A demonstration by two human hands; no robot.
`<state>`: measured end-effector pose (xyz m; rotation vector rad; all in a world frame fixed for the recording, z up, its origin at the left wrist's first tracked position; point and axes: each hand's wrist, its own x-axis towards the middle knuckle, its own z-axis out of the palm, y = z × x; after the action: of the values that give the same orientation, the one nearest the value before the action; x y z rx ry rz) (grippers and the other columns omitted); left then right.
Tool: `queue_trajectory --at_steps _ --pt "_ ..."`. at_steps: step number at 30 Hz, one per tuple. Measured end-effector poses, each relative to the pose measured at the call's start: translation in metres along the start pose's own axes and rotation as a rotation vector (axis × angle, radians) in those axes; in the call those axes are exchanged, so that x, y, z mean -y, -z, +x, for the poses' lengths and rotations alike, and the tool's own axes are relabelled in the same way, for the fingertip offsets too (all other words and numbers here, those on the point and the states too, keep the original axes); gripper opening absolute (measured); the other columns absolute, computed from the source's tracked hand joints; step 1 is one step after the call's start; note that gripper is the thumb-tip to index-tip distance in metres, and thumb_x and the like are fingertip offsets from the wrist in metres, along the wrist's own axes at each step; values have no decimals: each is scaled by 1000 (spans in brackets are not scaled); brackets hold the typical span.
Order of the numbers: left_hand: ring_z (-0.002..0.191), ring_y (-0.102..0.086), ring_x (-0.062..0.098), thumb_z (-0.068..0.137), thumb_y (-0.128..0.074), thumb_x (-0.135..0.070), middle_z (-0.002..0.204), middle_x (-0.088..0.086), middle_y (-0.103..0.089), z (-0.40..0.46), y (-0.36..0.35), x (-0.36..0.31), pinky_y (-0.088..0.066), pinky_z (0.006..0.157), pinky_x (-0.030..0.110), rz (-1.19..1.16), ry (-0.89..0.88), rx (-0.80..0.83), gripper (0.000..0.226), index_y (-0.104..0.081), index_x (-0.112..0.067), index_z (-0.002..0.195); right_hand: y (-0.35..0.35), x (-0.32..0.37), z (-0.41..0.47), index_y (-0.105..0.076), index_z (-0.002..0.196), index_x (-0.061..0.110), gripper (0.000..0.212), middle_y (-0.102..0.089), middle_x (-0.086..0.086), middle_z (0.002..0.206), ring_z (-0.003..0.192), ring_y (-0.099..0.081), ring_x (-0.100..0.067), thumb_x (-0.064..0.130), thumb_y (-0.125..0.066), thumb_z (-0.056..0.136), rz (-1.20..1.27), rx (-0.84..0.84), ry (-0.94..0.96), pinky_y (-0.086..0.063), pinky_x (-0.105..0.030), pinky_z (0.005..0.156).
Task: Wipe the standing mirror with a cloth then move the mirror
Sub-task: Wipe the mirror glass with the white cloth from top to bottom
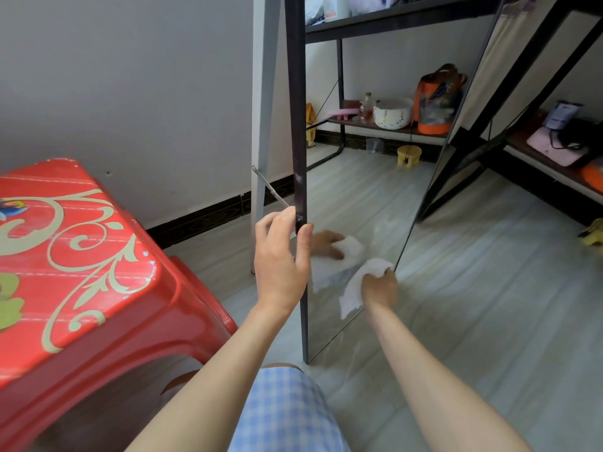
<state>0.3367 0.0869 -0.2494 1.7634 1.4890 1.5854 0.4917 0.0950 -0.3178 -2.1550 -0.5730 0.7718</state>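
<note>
The mirror [359,197] stands on the tiled floor [489,288] near the wall, leaning back on its pale rear leg [261,125], with its dark left edge turned toward the person. The left hand [280,256] grips that edge low down, fingers curled behind the frame and thumb [305,236] pressed on the front, most likely to keep the glass from rocking or sliding while it is rubbed. The right hand [380,285] is down near the bottom right corner of the glass, fingers bunched round a white cloth [355,288] and pressing it flat against the surface; the cloth trails below the hand, and its reflection shows just above. That low spot suggests the wiping is on the lower part of the glass, with the move not yet begun. A red stool [75,262] with a painted scroll pattern sits close at the person's left, near the mirror's left edge, and a dark shelf rack [528,151] with bags and a bowl stands behind to the right, so any shifting will need care between them
</note>
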Motion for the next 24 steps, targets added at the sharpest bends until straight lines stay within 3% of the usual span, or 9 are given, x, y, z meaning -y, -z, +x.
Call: queue_trajectory --at_steps 5,9,12,14,16,19,21,24 --pt "103 -42 12 93 -38 -35 99 -11 -51 -1 -2 -5 -37 79 17 5 -5 -23 42 -60 -6 113 27 47 -9 -34 133 15 45 -52 -13 132 116 -54 -28 8 -47 90 315 -175 304 -44 -34 92" --pt "104 -42 12 93 -37 -36 102 -10 -54 -2 -4 -6 -36 79 16 -5 1 -17 42 -59 -8 115 35 83 -26 -29 137 22 49 -51 -6 127 107 -53 -18 12 -47 93 349 -95 566 -41 -24 83" --pt "104 -42 11 92 -38 -37 101 -12 -53 -2 -5 -6 -36 77 17 0 2 -11 41 -60 -10 115 24 84 -28 -36 137 16 42 -49 -7 134 113 -50 -18 16 -45 95 233 -121 678 -33 -11 83" --pt "105 -43 11 92 -38 -36 101 -13 -54 -2 -5 -6 -37 77 20 14 0 -17 42 -60 -9 114 15 72 -22 -40 135 9 38 -46 -11 137 118 -48 -21 15 -42 97 192 -137 648 -26 -4 80" --pt "105 -43 11 92 -38 -36 101 -12 -54 -2 -5 -6 -35 78 17 16 2 -21 43 -60 -7 114 6 52 -12 -38 137 6 40 -40 -14 143 126 -43 -25 10 -39 97 158 -98 498 -27 -6 84" --pt "102 -43 11 93 -38 -40 99 -12 -53 -1 -4 -4 -34 78 14 13 -22 -21 45 -61 -6 112 -1 16 7 -31 142 8 47 -33 -13 148 132 -38 -29 3 -34 95 27 101 222 -32 -27 103" --pt "100 -44 12 93 -39 -39 96 -8 -58 0 -3 -1 -36 80 19 37 -47 -28 44 -61 -4 110 1 1 15 -34 140 6 48 -37 -15 146 132 -39 -31 -1 -32 93 -62 186 145 -34 -35 105" --pt "98 -44 13 91 -39 -32 94 0 -63 1 -4 0 -31 82 23 95 -45 -50 39 -62 -4 107 13 7 19 -44 134 5 45 -43 -16 141 129 -42 -32 -2 -35 91 -46 -5 126 -34 -34 103"
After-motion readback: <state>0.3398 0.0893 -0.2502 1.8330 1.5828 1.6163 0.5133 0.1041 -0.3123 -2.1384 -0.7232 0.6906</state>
